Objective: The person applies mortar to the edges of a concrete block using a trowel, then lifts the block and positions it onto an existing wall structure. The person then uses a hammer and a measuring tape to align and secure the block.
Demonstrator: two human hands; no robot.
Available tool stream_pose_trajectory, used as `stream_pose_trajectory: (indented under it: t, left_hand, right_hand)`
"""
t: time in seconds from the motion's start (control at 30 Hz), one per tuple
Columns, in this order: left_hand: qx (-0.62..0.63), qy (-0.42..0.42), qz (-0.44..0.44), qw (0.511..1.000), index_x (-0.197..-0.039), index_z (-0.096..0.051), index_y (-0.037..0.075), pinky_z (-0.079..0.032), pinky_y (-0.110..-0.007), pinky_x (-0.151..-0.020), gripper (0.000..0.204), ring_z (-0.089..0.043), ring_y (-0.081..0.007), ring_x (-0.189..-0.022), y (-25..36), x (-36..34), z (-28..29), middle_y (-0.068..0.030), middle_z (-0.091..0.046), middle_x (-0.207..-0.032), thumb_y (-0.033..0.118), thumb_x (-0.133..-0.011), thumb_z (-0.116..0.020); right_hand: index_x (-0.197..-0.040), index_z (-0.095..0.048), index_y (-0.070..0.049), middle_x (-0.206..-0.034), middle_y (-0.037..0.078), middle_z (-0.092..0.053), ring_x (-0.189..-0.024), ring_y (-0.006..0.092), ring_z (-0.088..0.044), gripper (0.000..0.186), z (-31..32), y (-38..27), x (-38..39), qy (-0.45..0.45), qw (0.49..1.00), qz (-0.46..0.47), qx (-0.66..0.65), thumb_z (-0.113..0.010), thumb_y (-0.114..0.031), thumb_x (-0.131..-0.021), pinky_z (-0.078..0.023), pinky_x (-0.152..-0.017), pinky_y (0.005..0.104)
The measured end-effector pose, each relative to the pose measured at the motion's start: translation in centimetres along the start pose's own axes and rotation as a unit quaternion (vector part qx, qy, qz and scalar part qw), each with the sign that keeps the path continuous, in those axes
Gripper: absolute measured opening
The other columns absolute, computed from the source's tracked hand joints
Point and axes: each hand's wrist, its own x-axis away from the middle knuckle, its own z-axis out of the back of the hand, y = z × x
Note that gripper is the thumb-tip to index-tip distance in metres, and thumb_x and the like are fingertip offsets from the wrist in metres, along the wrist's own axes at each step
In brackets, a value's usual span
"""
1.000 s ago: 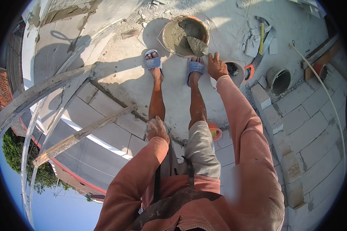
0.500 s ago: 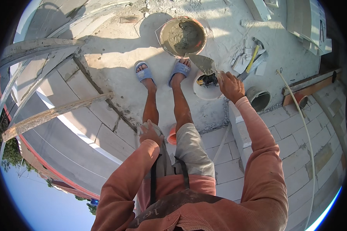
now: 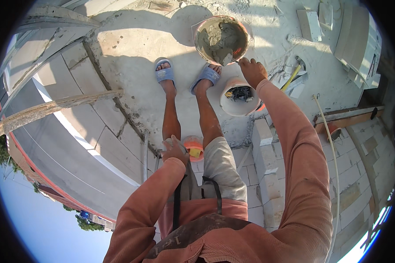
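My right hand [image 3: 253,72] is closed around the handle of a trowel [image 3: 225,56], reaching forward on the right. The trowel's blade dips into grey mortar [image 3: 219,36] inside a round bucket [image 3: 241,38] with an orange outer wall. My left hand [image 3: 174,150] lies on my left knee, fingers apart, holding nothing. Close to my right forearm stands a white-lined bucket [image 3: 230,105] with black items and a bit of yellow in it. Between my legs sits a small orange bucket [image 3: 193,142] containing a yellow piece, perhaps a sponge.
A hammer [image 3: 291,79] with a yellow handle lies among broken block pieces at right. Pale blocks [image 3: 309,25] are at the far right. A low block wall [image 3: 262,151] stands beside my right arm. A wooden plank [image 3: 57,111] juts in from the left; a thin hose [image 3: 331,149] runs at right.
My right hand has moved forward, bringing the trowel blade from above the white-lined bucket into the mortar bucket. My left hand stays on the knee. The view has shifted slightly.
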Motion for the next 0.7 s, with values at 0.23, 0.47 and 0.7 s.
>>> stream_pose_trajectory:
  t: [0.23, 0.47, 0.7]
  left_hand:
    - [-0.013, -0.006, -0.008, 1.000, -0.162, -0.011, 0.023, -0.054, -0.045, -0.098, 0.107, -0.057, -0.0483, -0.124, 0.2, -0.3, 0.4, -0.0236, -0.022, -0.161, 0.050, -0.082, -0.077]
    - [-0.018, -0.008, -0.014, 1.000, -0.162, -0.011, 0.021, -0.054, -0.044, -0.099, 0.109, -0.058, -0.0492, -0.122, -0.2, 0.0, 1.1, -0.0255, -0.019, -0.162, 0.051, -0.081, -0.077]
    - [0.032, -0.018, -0.012, 0.999, -0.163, -0.007, 0.019, -0.049, -0.045, -0.105, 0.112, -0.053, -0.0488, -0.130, -0.9, 0.8, 2.8, -0.0253, -0.016, -0.165, 0.052, -0.081, -0.075]
  right_hand:
    - [-0.142, -0.049, -0.016, -0.128, 0.009, -0.058, -0.119, 0.0301, -0.060, 0.054, -6.0, -3.2, 1.2, 0.047, 0.953, -0.119, -0.275, -0.064, -0.017, -0.090, -0.052, -0.095, 0.0433]
    - [-0.142, -0.050, -0.011, -0.138, 0.016, -0.056, -0.123, 0.0369, -0.057, 0.057, -1.9, -2.7, 4.2, 0.102, 0.887, -0.181, -0.412, -0.064, -0.028, -0.090, -0.047, -0.103, 0.0461]
    - [-0.135, -0.054, -0.009, -0.117, 0.015, -0.062, -0.103, 0.0382, -0.064, 0.048, 19.5, 4.9, 6.1, 0.238, 0.906, -0.057, -0.345, -0.066, -0.025, -0.091, -0.053, -0.086, 0.0459]
